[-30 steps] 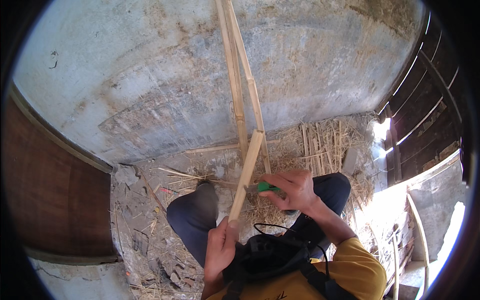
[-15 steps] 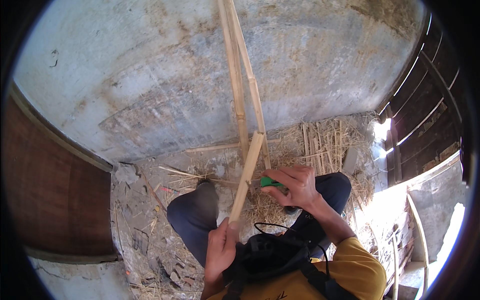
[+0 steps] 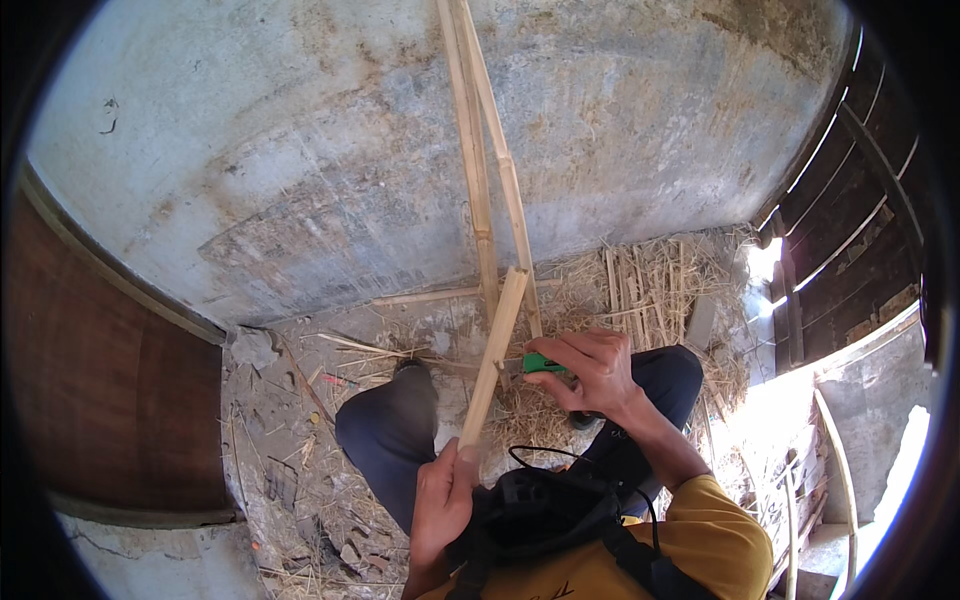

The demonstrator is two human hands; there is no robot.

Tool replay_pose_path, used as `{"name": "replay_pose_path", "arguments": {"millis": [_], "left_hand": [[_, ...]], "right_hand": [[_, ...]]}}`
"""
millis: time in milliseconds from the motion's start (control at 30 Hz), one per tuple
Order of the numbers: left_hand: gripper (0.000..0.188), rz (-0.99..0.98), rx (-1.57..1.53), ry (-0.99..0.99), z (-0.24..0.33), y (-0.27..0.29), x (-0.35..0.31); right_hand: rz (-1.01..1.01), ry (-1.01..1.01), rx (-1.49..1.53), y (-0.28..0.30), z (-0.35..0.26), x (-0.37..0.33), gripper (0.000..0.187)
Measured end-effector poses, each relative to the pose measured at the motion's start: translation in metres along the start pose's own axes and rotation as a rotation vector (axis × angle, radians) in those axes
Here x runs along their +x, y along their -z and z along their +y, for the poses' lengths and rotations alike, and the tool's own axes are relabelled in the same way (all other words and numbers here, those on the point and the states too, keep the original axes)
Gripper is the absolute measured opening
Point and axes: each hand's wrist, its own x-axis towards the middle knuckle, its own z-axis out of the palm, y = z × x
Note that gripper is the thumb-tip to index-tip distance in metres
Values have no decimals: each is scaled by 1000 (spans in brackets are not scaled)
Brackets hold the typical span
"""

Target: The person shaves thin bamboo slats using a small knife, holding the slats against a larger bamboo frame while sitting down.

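My left hand (image 3: 441,500) is closed around the lower end of a pale split bamboo piece (image 3: 495,350). The piece slants up and away from me, tilted slightly right. In my right hand (image 3: 598,372) is a green-handled knife (image 3: 541,363), with my fingers wrapped over the grip. Its short grey blade points left and meets the side of the bamboo about midway along, where a small nick or curl shows. The exact contact of the edge is too small to make out.
Two long bamboo poles (image 3: 472,190) lean on the stained wall (image 3: 330,160) ahead. Bamboo shavings and strips (image 3: 650,285) litter the floor. My bent knees (image 3: 385,430) flank the work. A brown wooden panel (image 3: 110,370) stands left; dark slats (image 3: 850,230) stand right.
Almost nothing differs. The bamboo piece has dropped very slightly at its far end, while both hands keep their holds.
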Motion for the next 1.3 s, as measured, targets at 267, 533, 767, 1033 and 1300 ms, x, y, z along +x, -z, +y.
{"name": "replay_pose_path", "arguments": {"millis": [267, 533, 767, 1033, 1300], "left_hand": [[26, -14, 31, 13, -1, 3, -3], [29, -28, 50, 42, 0, 5, -7], [31, -30, 63, 53, -9, 7, -13], [35, -148, 79, 48, -32, 13, -33], [24, -96, -12, 96, -39, 11, -4]], "right_hand": [[50, -2, -28, -2, 7, 2, 33], [77, -38, 6, -4, 14, 4, 31], [54, -106, 36, 3, 24, 12, 30], [228, -587, -72, 36, 95, 21, 29], [10, -661, 707, 9, 42, 12, 31]]}}
